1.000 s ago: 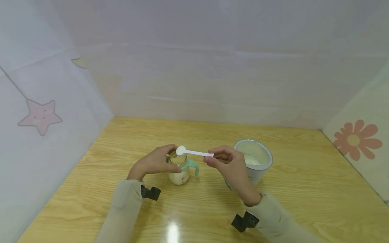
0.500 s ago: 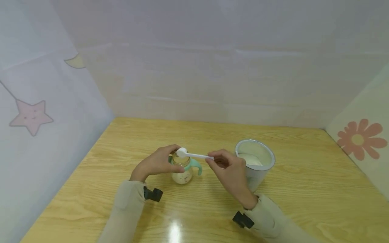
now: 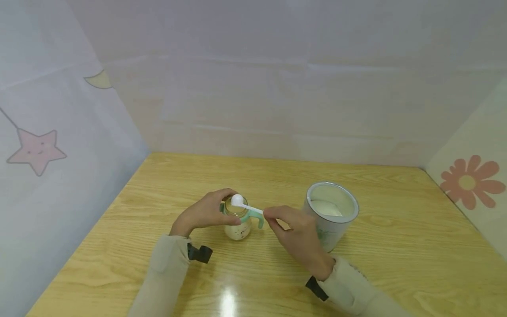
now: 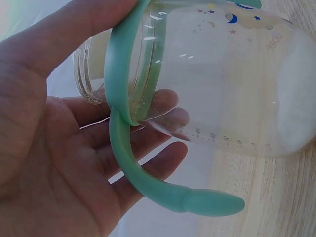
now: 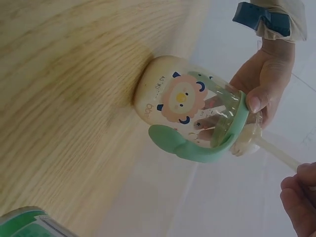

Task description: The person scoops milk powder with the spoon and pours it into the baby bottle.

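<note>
"So, where is the bottle [image 3: 237,232]?"

"Upright on the wooden tabletop [image 3: 245,279], its uncapped mouth facing up. A green collar [image 4: 121,54] circles its neck, with a curved handle [image 4: 163,195] hanging from it, and white contents [image 4: 300,94] sit at the bottom."

"And the left hand [image 3: 203,210]?"

"Its grip is curled round the neck at the collar: thumb on the near side, fingers on the far side, some of them showing through the clear wall."

"What about the right hand [image 3: 297,237]?"

"That grip is closed to a pinch, thumb and fingertips together on the end of a white scoop [image 3: 238,201]. The scoop reaches across toward the left hand, its bowl right at the bottle's mouth. I can't tell whether the bowl touches the rim, or how full it is."

"Anything near that hand?"

"Yes, an open can [image 3: 336,229] stands just beyond it, on its right, partly hidden by the hand. Pale powder [image 3: 325,207] lies inside, and there's green printing on the outer wall."

"And further out?"

"Pale sleeves [image 3: 162,268] run down both arms, each with a dark device [image 3: 200,254] at the wrist. White sheeting [image 3: 237,97] surrounds the tabletop, printed with a pink star [image 3: 37,151] on the left and a red flower [image 3: 471,182] on the right."
</note>
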Demonstrator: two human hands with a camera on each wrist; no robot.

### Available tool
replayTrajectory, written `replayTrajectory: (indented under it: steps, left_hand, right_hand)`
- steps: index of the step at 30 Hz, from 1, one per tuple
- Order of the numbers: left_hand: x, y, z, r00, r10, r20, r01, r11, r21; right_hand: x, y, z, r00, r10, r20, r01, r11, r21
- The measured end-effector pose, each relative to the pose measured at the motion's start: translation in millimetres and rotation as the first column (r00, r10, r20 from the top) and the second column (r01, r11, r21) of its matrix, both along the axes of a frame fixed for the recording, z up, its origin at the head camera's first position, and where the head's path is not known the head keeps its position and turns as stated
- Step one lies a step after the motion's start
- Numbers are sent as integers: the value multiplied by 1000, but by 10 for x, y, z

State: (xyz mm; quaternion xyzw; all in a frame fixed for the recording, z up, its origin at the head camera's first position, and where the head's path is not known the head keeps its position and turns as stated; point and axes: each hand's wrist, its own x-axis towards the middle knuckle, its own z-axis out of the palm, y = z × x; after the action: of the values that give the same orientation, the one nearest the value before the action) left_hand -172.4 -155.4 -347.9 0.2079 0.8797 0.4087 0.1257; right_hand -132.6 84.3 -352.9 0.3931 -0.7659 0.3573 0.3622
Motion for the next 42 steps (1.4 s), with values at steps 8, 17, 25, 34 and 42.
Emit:
replayTrajectory:
  steps: [8, 17, 25, 34, 42]
  left_hand:
    - [3, -7, 2, 1000, 14, 0, -14, 1000, -15]
    - [-16, 13, -15, 1000, 7, 2, -7, 1000, -14]
    - [-34, 24, -43, 1000, 1, 6, -1, 1000, 1]
    - [-21, 56, -36, 1000, 19, -20, -19, 1000, 1]
    - [-21, 137, 17, 995, 26, -92, -26, 1000, -3]
  right_hand:
    - [40, -15, -5, 1000, -3, -13, 4, 999, 52]
    - [40, -3, 7, 1000, 13, -8, -13, 1000, 28]
    - [6, 12, -16, 999, 36, -32, -35, 999, 35]
    - [-6, 90, 66, 994, 2, -111, 2, 999, 38]
    - [-25, 235, 172, 987, -28, -157, 29, 1000, 4]
